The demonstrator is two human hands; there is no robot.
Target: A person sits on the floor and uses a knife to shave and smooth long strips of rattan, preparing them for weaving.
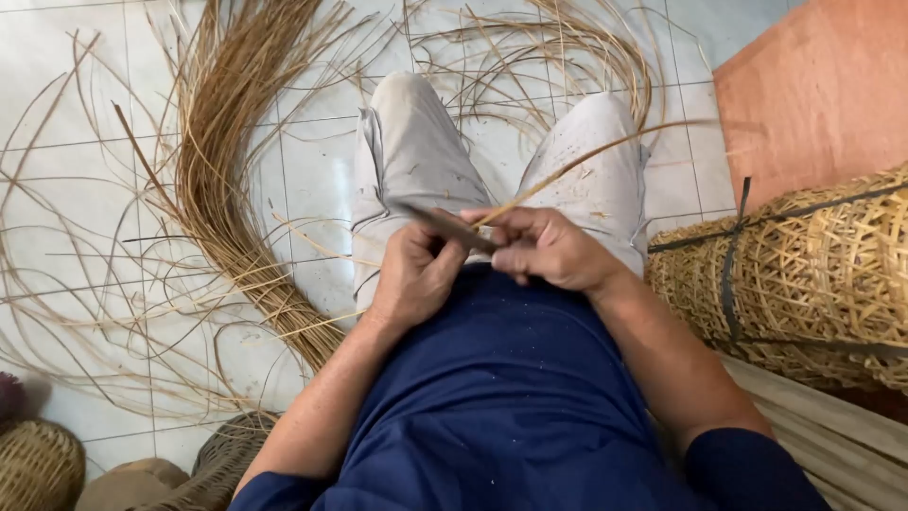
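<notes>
- Navy shirt (511, 397) fills the near edge, just under both hands.
- Left hand (413, 276) is clenched on a dark knife (445, 225); its blade crosses to the right hand.
- Right hand (547, 248) pinches a thin rattan strip (586, 156) that rises toward the far right, touching the blade.
- Loose rattan strands (222, 161) sprawl over the tiled floor (312, 170) to the left.
- Woven cane roll (804, 274) lies at the right edge.

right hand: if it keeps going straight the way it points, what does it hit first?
The right hand points left, knuckles toward the left hand. It would meet that hand and the blade it holds almost at once; they look nearly touching, though depth is unclear.
</notes>
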